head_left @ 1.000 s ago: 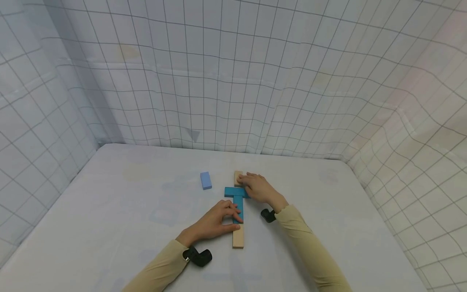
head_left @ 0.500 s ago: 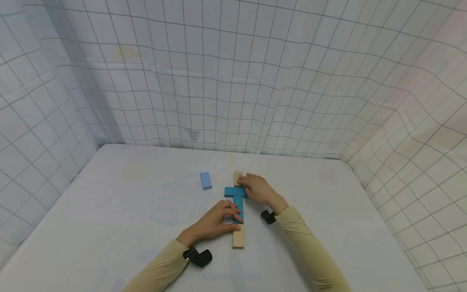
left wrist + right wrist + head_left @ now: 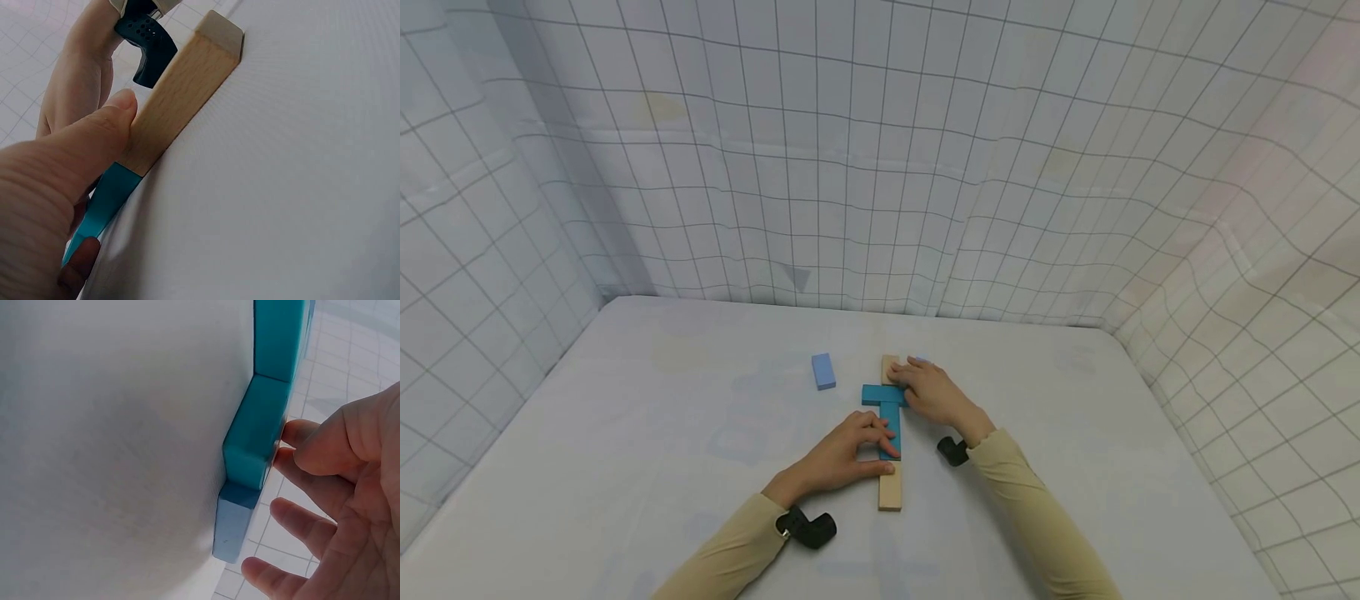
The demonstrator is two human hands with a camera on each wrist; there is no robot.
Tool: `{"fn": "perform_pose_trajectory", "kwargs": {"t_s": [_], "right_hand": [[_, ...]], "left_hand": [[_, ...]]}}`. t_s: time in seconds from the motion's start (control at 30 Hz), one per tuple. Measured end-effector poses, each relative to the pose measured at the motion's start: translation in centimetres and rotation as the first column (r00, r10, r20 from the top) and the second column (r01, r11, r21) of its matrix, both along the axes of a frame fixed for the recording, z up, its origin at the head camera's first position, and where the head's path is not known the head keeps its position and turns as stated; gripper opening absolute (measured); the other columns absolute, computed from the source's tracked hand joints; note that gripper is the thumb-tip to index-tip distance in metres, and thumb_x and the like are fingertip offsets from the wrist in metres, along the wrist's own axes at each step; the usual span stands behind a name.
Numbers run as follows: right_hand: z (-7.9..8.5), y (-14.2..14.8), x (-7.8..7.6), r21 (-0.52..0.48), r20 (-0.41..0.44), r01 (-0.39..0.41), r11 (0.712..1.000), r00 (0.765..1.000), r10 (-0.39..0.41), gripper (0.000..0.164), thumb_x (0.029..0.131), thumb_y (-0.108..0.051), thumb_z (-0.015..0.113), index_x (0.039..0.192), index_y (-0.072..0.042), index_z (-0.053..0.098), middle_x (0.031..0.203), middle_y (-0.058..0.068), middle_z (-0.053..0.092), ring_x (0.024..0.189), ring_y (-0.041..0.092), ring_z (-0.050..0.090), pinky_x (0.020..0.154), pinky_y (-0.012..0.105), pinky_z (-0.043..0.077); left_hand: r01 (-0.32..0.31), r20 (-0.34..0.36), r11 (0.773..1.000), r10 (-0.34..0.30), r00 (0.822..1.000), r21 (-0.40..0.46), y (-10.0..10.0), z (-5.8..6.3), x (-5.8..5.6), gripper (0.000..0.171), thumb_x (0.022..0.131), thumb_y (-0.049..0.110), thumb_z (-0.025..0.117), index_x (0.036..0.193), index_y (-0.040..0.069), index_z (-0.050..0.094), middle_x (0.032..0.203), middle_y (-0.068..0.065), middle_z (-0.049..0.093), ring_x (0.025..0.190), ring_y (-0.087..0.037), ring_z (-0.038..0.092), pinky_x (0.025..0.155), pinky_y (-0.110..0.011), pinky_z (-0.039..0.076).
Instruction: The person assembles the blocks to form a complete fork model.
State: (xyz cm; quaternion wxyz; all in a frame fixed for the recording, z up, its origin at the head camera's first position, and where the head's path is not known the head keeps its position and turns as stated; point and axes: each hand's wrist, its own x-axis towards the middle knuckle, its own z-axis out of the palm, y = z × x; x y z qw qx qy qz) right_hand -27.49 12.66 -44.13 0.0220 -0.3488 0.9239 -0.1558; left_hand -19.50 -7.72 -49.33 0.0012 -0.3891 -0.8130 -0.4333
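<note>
Teal blocks form a T on the table: a crosspiece (image 3: 880, 395) and a stem (image 3: 890, 417). A plain wooden block (image 3: 890, 492) meets the stem's near end. My left hand (image 3: 838, 454) rests across this joint, thumb on the wooden block and fingers over the stem. Beyond the crosspiece lies another wooden block (image 3: 889, 367), touched by the fingertips of my right hand (image 3: 932, 392). That hand covers the crosspiece's right end. In the right wrist view, its fingers are spread beside the teal pieces, and a light blue block (image 3: 234, 522) stands at the crosspiece's end.
A separate blue block (image 3: 823, 372) lies left of the far wooden block. White cloth covers the table (image 3: 700, 433), and gridded curtains (image 3: 880, 167) surround its back and sides. Dark wrist cameras are strapped at both sleeves.
The far wooden block has slid slightly nearer, closing the small gap at the crosspiece. My right hand shifted slightly, and a light blue edge now shows behind it. My left hand stayed still.
</note>
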Motion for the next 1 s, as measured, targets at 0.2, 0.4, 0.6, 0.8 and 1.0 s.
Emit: {"fn": "perform_pose_trajectory", "kwargs": {"t_s": [0.2, 0.4, 0.6, 0.8, 1.0], "right_hand": [[-0.05, 0.19, 0.08, -0.024, 0.005, -0.01, 1.0, 1.0, 0.01, 0.039, 0.093, -0.001, 0.049, 0.131, -0.001, 0.056, 0.137, 0.013, 0.049, 0.134, 0.036, 0.032, 0.107, 0.05, 0.026], [-0.05, 0.26, 0.15, -0.042, -0.008, -0.024, 0.999, 1.0, 0.024, 0.038, 0.093, 0.0, 0.049, 0.13, 0.0, 0.056, 0.136, 0.014, 0.05, 0.133, 0.037, 0.033, 0.108, 0.048, 0.026], [0.05, 0.16, 0.37, -0.048, 0.006, -0.021, 0.999, 1.0, 0.021, 0.038, 0.092, 0.0, 0.05, 0.13, 0.0, 0.056, 0.137, 0.014, 0.049, 0.133, 0.037, 0.033, 0.107, 0.05, 0.027], [-0.11, 0.11, 0.51, -0.051, 0.005, -0.019, 0.999, 1.0, 0.019, 0.039, 0.091, 0.001, 0.05, 0.129, 0.001, 0.057, 0.138, 0.015, 0.048, 0.133, 0.037, 0.033, 0.107, 0.048, 0.027], [-0.62, 0.05, 0.57, -0.019, -0.013, 0.014, 1.0, 1.0, -0.014, 0.039, 0.092, -0.002, 0.05, 0.131, -0.003, 0.056, 0.14, 0.011, 0.047, 0.134, 0.035, 0.032, 0.105, 0.052, 0.029]], "left_hand": [[-0.002, 0.006, 1.0, 0.002, 1.0, -0.009, 0.08, 0.06, 0.0, 0.014, 0.086, 0.034, 0.071, 0.097, 0.026, 0.07, 0.111, 0.006, 0.051, 0.127, -0.019, 0.041, 0.105, -0.04, 0.032], [-0.006, -0.002, 1.0, 0.006, 1.0, -0.014, 0.07, 0.17, 0.08, 0.013, 0.086, 0.032, 0.071, 0.097, 0.025, 0.07, 0.111, 0.005, 0.051, 0.126, -0.02, 0.041, 0.105, -0.04, 0.032], [-0.005, 0.007, 1.0, 0.005, 1.0, -0.015, 0.04, 0.31, 0.1, 0.014, 0.086, 0.032, 0.071, 0.097, 0.025, 0.07, 0.111, 0.005, 0.05, 0.127, -0.02, 0.041, 0.105, -0.04, 0.032], [-0.003, 0.016, 1.0, 0.004, 1.0, -0.009, 0.04, 0.09, 0.04, 0.014, 0.087, 0.034, 0.07, 0.098, 0.026, 0.07, 0.111, 0.005, 0.051, 0.126, -0.02, 0.041, 0.104, -0.041, 0.032], [-0.004, 0.007, 1.0, 0.004, 1.0, -0.005, 0.08, -0.05, 0.02, 0.014, 0.086, 0.035, 0.07, 0.098, 0.026, 0.07, 0.111, 0.005, 0.051, 0.126, -0.019, 0.041, 0.104, -0.042, 0.033]]}}
